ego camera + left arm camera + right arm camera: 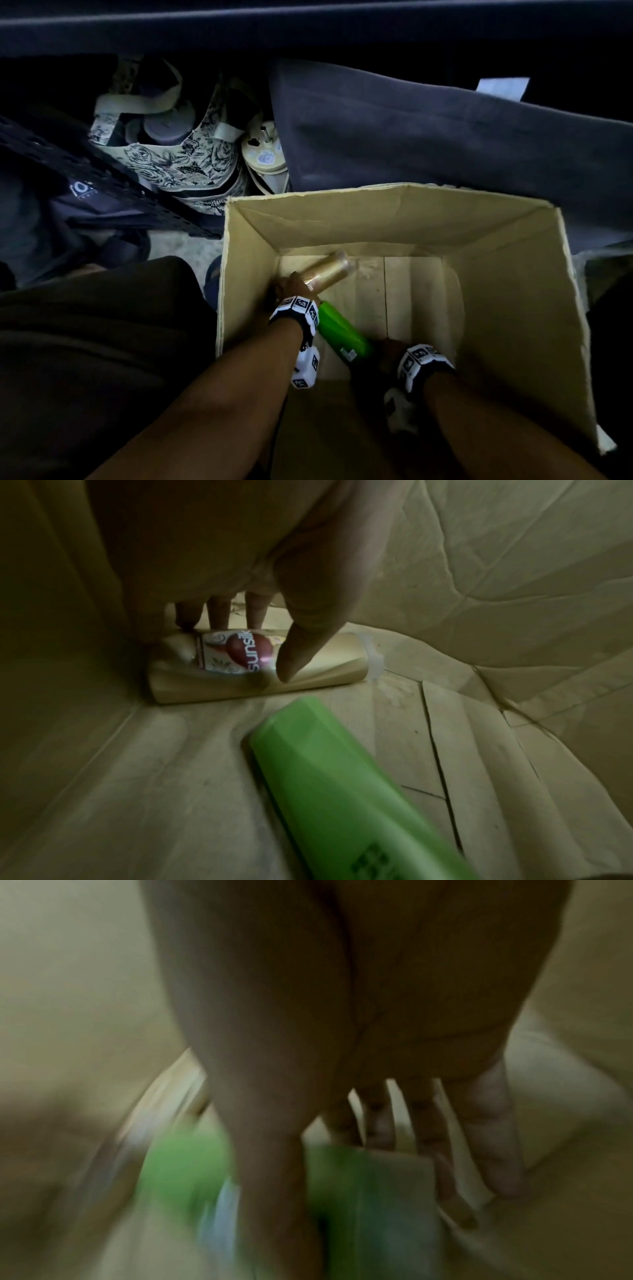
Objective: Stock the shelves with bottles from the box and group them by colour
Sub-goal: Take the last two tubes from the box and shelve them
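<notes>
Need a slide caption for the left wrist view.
Left hand closing on a gold bottle lying in the cardboard box, green bottle nearby.
</notes>
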